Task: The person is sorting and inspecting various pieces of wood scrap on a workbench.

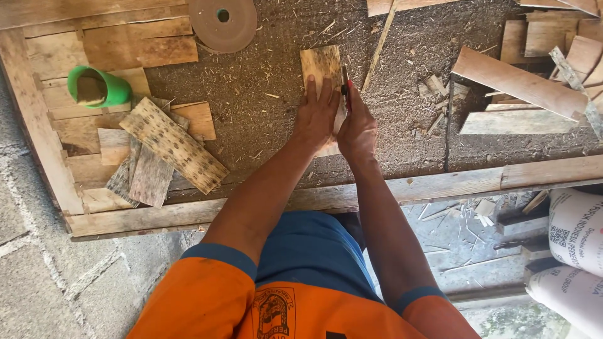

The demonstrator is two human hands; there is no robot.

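While pressed flat with fingers spread nearly straight, left hand (317, 113) lies palm-down on a narrow, speckled pale wooden slat (323, 69), open and gripping nothing, only bearing down on the wood. Right hand (358, 129) just beside it, curled closed around a small red-handled tool (346, 88), thumb side against the slat's right edge; tool's tip too hidden to tell its kind. Slat lies on the sawdust-covered brown surface (264, 94), long axis running away from the body toward the top of the view, far end pointing slightly left of straight ahead, near end hidden under the two hands. Both hands touching the slat, side by side, wrists converging toward the orange-and-blue shirt (301, 276) below. Off to the left, well apart: a green plastic cup (97, 86) lying on its side, and a loose stack of speckled wooden slats (166, 150) crossing one another. Beyond the slat's far end, a round brown grinding disc (223, 22). To the right, several longer pale wooden offcuts (518, 81) lying at angles.
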